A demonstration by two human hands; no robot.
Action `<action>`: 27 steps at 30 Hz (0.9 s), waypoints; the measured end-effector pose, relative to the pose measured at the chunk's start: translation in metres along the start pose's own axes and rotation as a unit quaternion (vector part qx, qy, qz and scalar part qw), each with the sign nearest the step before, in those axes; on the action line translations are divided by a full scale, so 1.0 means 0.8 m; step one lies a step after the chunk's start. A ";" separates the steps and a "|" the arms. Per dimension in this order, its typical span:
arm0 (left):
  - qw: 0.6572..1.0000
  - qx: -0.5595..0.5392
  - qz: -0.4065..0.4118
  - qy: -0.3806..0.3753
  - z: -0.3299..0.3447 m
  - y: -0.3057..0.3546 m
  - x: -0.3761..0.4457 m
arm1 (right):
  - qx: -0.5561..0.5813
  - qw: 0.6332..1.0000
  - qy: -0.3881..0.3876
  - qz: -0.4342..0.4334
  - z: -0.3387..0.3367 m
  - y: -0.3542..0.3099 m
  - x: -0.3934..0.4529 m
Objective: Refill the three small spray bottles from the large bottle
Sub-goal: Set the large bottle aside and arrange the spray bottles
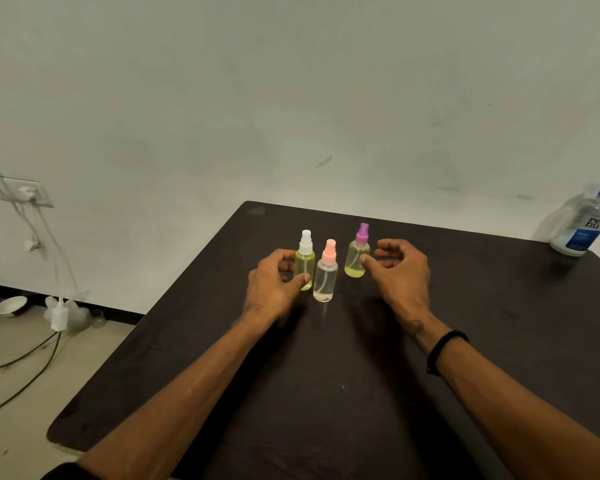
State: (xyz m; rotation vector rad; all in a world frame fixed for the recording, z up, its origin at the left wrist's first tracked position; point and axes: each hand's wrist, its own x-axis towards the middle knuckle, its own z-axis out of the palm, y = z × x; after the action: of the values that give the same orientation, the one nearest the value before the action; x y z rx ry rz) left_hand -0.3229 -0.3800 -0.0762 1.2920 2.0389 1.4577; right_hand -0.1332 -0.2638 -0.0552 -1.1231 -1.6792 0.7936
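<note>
Three small spray bottles stand upright in a loose row on the dark worktop (361,393), and the pink-capped bottle (325,273) in the middle is our landmark. It looks nearly clear, with only a little liquid at the bottom. Just to its left stands the white-capped bottle (305,261), filled with yellowish liquid. To its right and a touch farther back stands the purple-capped bottle (357,254), yellowish in its lower half.

The left hand (274,285) sits left of the pink-capped bottle with its grip curled around the white-capped bottle, thumb pressed on the near side of the body, fingers behind it. The right hand (400,268) is on the other side, grip open and fingers loosely curled; its thumb tip touches or nearly touches the purple-capped bottle, and I can't say which. A black band (444,351) circles the right wrist.

Far to the right of the pink-capped bottle, at the worktop's back corner near the wall, stands the large bottle (586,221), clear with a blue cap and a blue label. Far to the left, down on the floor, lie a white bowl (11,305) and cables (32,358).
</note>
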 end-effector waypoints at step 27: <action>1.000 -0.025 0.006 0.002 0.013 -0.029 0.243 | 0.025 0.994 -0.109 -0.010 0.101 -0.014 0.173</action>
State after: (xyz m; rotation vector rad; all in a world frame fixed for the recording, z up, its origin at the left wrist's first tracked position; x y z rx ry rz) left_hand -0.4314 -0.2184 -0.0555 1.2845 1.9880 1.5070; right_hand -0.2326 -0.1405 -0.0263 -1.0123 -1.8365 0.9699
